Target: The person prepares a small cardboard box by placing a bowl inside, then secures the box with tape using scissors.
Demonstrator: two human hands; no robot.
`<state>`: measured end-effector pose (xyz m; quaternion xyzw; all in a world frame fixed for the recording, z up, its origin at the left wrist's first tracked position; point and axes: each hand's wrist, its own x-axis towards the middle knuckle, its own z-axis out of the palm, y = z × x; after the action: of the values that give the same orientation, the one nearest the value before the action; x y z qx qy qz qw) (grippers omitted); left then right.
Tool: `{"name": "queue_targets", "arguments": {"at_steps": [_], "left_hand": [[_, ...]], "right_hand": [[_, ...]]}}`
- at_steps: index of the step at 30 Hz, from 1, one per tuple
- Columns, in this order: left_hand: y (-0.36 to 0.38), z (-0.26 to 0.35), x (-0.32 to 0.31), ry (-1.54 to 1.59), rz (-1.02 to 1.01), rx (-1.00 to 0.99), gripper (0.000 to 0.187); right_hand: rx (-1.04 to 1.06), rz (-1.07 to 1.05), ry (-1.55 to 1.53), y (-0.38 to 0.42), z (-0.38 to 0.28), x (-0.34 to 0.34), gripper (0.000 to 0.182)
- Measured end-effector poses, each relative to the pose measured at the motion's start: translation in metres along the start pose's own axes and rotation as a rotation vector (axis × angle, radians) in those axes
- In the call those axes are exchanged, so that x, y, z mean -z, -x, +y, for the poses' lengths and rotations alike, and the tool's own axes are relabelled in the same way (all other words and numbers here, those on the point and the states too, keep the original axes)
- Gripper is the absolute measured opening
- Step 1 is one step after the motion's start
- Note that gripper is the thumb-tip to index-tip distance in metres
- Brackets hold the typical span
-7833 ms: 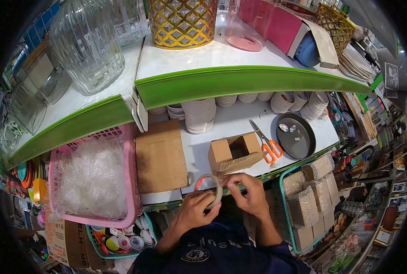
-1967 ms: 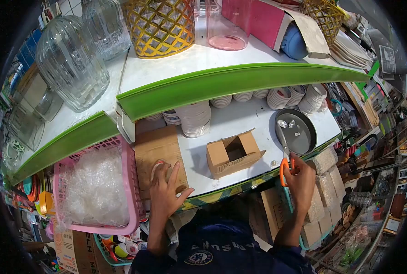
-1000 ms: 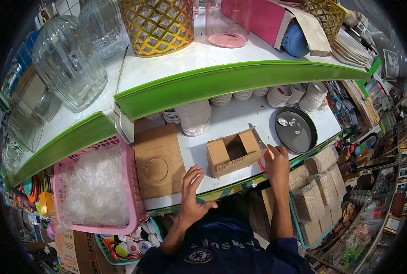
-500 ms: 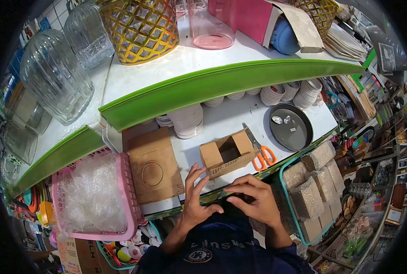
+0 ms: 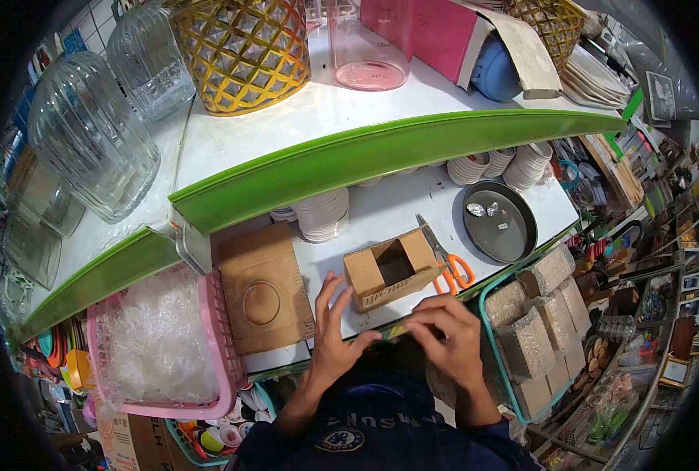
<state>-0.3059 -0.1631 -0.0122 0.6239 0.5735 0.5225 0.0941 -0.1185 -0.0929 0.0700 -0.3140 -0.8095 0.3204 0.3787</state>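
My left hand [image 5: 335, 341] is raised at the front edge of the white shelf, fingers apart and thumb stretched toward the right. Facing it, my right hand [image 5: 447, 341] has its thumb and fingers drawn together in a pinch. Whatever those fingers hold, if anything, is too small to make out; a faint pale, thin bit shows between the hands. Just beyond them stands a small open cardboard box [image 5: 365, 271], its inside dark. Orange-handled scissors [image 5: 463, 269] lie against the box's right side.
A flat cardboard piece [image 5: 283, 263] lies left of the box. A round dark pan [image 5: 514, 235] holds small shiny pieces. At left is a pink basket [image 5: 228, 345] of bubble wrap; at right, a teal basket [image 5: 487, 314] of wrapped blocks. A green-edged shelf [image 5: 365, 145] overhangs stacked white dishes [image 5: 322, 216].
My right hand's thumb and fingers have closed together from a wider curl. My left thumb has straightened slightly toward the right. The box stays in place.
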Motion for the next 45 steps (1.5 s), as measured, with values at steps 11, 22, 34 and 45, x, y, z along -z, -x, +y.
{"name": "queue_targets", "arguments": {"at_steps": [11,22,34,45], "left_hand": [[-0.022,-0.019,-0.002,0.317,-0.092,0.29,0.09],[0.006,-0.015,0.022,0.142,-0.117,0.234,0.082],[0.005,-0.021,0.008,0.265,0.031,0.183,0.044],[0.003,-0.018,0.009,0.249,0.065,0.193,0.038]], "right_hand": [[-0.287,0.242,-0.487,-0.017,0.086,-0.005,0.067],[-0.312,0.177,-0.383,0.007,0.062,-0.02,0.07],[-0.352,0.245,-0.383,0.008,0.058,-0.02,0.068],[-0.354,0.257,-0.338,0.007,0.056,-0.021,0.066]]}}
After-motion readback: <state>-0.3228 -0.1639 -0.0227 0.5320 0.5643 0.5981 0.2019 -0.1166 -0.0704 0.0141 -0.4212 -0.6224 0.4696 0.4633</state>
